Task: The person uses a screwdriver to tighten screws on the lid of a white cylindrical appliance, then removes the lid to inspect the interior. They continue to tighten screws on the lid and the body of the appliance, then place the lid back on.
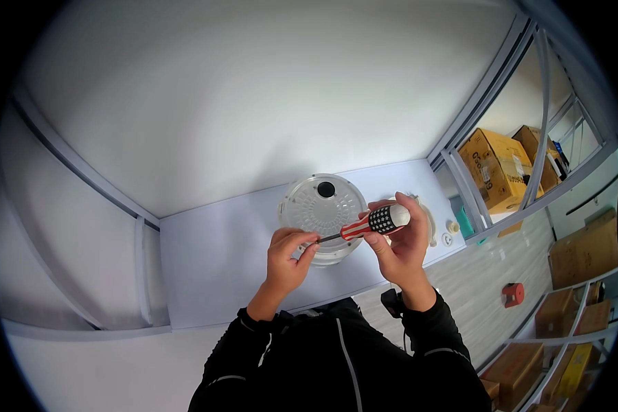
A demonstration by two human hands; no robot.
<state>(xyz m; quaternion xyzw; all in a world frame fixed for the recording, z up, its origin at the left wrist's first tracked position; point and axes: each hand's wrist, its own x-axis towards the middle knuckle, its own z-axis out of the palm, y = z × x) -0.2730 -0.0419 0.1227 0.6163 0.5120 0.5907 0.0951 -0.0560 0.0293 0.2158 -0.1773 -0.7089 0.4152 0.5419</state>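
A screwdriver (360,228) lies in my right hand (409,248), its handle patterned with red and white stripes, white stars on black and a white end. Its dark shaft points left toward my left hand (287,264). There the thumb and fingers pinch together right at the shaft's tip; whatever small thing they may hold is too small to make out. Below both hands, a round white plastic housing (307,206) rests on the table, with a ribbed, vented face and a black round spot near its far edge. My hands cover part of its near side.
The pale table (216,264) meets a white wall behind. Right of the housing sit a cream ring-shaped part (430,230), partly hidden by my right hand, and small round white pieces (448,239). Cardboard boxes (494,168) stand on shelving at right; a red stool (513,294) is on the floor.
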